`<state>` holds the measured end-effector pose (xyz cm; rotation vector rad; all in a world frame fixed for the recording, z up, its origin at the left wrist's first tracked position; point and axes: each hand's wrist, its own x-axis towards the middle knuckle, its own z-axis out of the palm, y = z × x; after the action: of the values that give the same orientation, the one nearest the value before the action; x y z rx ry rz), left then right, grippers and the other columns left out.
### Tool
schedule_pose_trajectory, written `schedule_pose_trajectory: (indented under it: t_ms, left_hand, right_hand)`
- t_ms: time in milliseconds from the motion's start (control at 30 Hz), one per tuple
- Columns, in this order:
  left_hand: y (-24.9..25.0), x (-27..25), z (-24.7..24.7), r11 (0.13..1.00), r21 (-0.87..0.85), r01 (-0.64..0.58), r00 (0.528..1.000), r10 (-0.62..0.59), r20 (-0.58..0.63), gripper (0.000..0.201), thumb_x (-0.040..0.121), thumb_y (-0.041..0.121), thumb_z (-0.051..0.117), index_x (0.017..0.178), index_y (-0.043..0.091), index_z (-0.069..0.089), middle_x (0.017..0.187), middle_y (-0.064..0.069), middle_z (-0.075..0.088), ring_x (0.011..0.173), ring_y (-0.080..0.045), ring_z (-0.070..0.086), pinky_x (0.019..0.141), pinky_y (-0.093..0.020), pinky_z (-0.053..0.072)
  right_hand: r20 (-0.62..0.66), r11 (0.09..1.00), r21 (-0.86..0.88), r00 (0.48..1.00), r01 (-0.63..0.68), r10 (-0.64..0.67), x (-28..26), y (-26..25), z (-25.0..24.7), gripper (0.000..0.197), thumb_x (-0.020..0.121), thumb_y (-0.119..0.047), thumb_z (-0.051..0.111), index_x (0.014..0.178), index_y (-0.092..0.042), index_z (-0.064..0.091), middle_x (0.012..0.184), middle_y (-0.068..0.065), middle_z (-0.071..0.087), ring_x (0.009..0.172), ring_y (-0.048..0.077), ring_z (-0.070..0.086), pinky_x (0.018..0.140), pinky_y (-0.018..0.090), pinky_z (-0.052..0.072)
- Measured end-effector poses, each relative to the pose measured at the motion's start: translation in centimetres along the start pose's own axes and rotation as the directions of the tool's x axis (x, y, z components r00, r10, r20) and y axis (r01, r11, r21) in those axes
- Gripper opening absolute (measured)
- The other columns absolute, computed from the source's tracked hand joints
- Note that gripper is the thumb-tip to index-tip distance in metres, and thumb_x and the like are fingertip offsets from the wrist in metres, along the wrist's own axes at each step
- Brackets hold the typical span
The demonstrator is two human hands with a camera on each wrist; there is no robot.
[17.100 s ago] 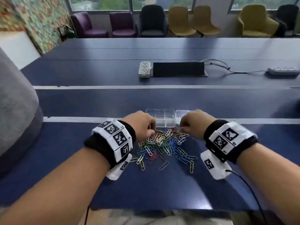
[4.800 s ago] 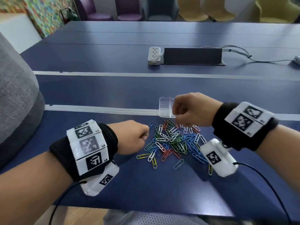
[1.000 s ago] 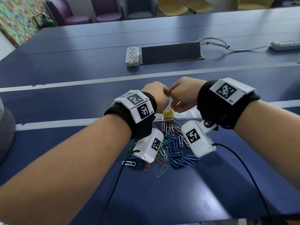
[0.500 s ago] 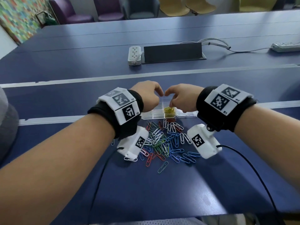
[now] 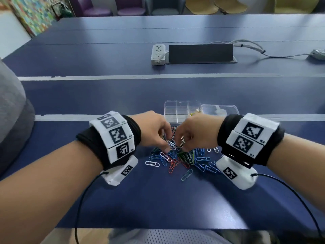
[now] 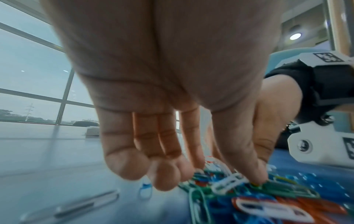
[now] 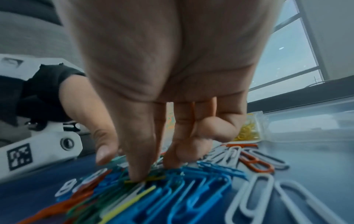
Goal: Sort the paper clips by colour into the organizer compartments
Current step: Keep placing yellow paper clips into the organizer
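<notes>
At the far left we see a grey upholstered form (image 5: 12, 110) at the table (image 5: 158, 205) edge, near 9 o'clock of the work area. Next comes the left hand (image 5: 153, 131), palm down over the pile of paper clips (image 5: 182, 158); its fingers (image 6: 132, 165) are loosely curled and narrow, the thumb tip pressing down on green clips beside a white clip (image 6: 228, 182) in the left wrist view, and we cannot tell whether any clip is actually pinched. The pile (blue, green, red, white and a few yellow clips, tangled) lies on the blue table directly between both wrists, with single strays at its 6 and 9 o'clock edges. The right hand (image 5: 195, 132) meets the left over the pile's 12 o'clock side; its thumb and first fingers (image 7: 138, 171) point down close together into green and yellow clips, the outer fingers curled under the palm, and we cannot confirm a grip from the blurred right wrist view. At 12 o'clock from the pile, just beyond the hands, stands the clear organizer (image 5: 182, 110), its compartments in a grid; the yellow clips (image 7: 247, 131) sit in its right-hand compartment, and its open lid (image 5: 219, 110) lies flat at 3 o'clock. Well beyond, at 12 o'clock, rest a white power strip (image 5: 158, 53) and a black panel (image 5: 200, 53), with grey cables (image 5: 253, 48) trailing toward 2 o'clock.
</notes>
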<state>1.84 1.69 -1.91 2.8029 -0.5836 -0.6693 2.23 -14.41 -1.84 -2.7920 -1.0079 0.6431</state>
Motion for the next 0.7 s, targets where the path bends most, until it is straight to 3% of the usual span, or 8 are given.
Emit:
schedule_pose_trajectory:
  t_ms: [100, 233, 367, 433, 533, 633, 700]
  left_hand:
    - [0.3, 0.1, 0.9, 1.0, 0.007, -0.011, 1.0, 0.011, -0.007, 0.043, 0.072, 0.043, 0.075, 0.108, 0.025, 0.059, 0.072, 0.01, 0.053, 0.07, -0.01, 0.049, 0.071, -0.025, 0.041]
    - [-0.2, 0.0, 0.6, 0.999, 0.046, 0.0, 1.0, 0.002, -0.03, 0.03, 0.077, 0.028, 0.072, 0.106, 0.023, 0.063, 0.07, 0.011, 0.052, 0.075, -0.013, 0.05, 0.075, -0.025, 0.044]
    - [-0.9, -0.4, 0.3, 0.995, 0.092, 0.045, 0.997, -0.04, -0.06, 0.023, 0.08, 0.024, 0.066, 0.103, 0.028, 0.065, 0.083, 0.008, 0.057, 0.083, -0.016, 0.055, 0.076, -0.024, 0.045]
    - [-0.6, -0.4, 0.3, 0.997, 0.073, 0.028, 0.996, -0.022, -0.084, 0.02, 0.081, 0.03, 0.066, 0.101, 0.025, 0.066, 0.083, 0.007, 0.058, 0.081, -0.015, 0.054, 0.076, -0.025, 0.045]
    - [0.4, 0.1, 0.5, 0.998, 0.06, -0.037, 0.995, 0.042, -0.093, 0.022, 0.082, 0.035, 0.066, 0.101, 0.023, 0.066, 0.083, 0.007, 0.057, 0.078, -0.014, 0.052, 0.074, -0.024, 0.044]
    - [1.3, 0.7, 0.4, 0.997, 0.047, -0.061, 0.992, 0.066, -0.107, 0.019, 0.081, 0.031, 0.068, 0.098, 0.022, 0.068, 0.076, 0.01, 0.055, 0.074, -0.012, 0.052, 0.07, -0.023, 0.041]
    - [1.5, 1.0, 0.3, 0.997, 0.044, -0.059, 0.991, 0.064, -0.113, 0.017, 0.081, 0.03, 0.069, 0.095, 0.022, 0.069, 0.069, 0.013, 0.052, 0.069, -0.01, 0.05, 0.068, -0.022, 0.041]
  right_hand:
    - [-0.034, 0.998, -0.001, 0.998, -0.058, 0.058, 0.1, 0.3, 0.3, 0.014, 0.083, -0.026, 0.063, 0.095, -0.025, 0.069, 0.061, -0.017, 0.045, 0.067, 0.009, 0.049, 0.07, 0.022, 0.038]
    - [-0.094, 0.988, -0.012, 0.984, -0.155, 0.153, -0.4, 1.4, 0.1, 0.021, 0.086, -0.018, 0.054, 0.097, -0.023, 0.071, 0.062, -0.017, 0.046, 0.077, 0.012, 0.05, 0.07, 0.019, 0.036]
    - [-0.118, 0.986, 0.041, 0.979, -0.163, 0.167, -1.1, 1.9, -0.2, 0.017, 0.081, -0.018, 0.059, 0.089, -0.026, 0.071, 0.079, -0.009, 0.064, 0.076, 0.014, 0.057, 0.077, 0.025, 0.05]
    - [-0.086, 0.99, 0.041, 0.987, -0.133, 0.136, -1.3, 1.5, -0.1, 0.01, 0.079, -0.029, 0.066, 0.087, -0.026, 0.073, 0.079, -0.01, 0.066, 0.076, 0.012, 0.058, 0.077, 0.028, 0.052]
    - [-0.017, 0.993, -0.012, 0.993, -0.115, 0.114, -1.1, 0.7, 0.5, 0.018, 0.078, -0.04, 0.069, 0.087, -0.025, 0.073, 0.075, -0.009, 0.064, 0.074, 0.011, 0.057, 0.072, 0.027, 0.05]
    - [-0.045, 0.994, -0.027, 0.994, -0.104, 0.103, -0.9, 0.8, 0.8, 0.015, 0.079, -0.037, 0.068, 0.085, -0.024, 0.073, 0.075, -0.007, 0.066, 0.075, 0.013, 0.059, 0.078, 0.032, 0.054]
    - [-0.064, 0.992, 0.013, 0.99, -0.127, 0.127, -1.1, 1.2, 0.4, 0.012, 0.077, -0.034, 0.071, 0.084, -0.024, 0.073, 0.07, -0.01, 0.062, 0.071, 0.011, 0.057, 0.075, 0.028, 0.051]
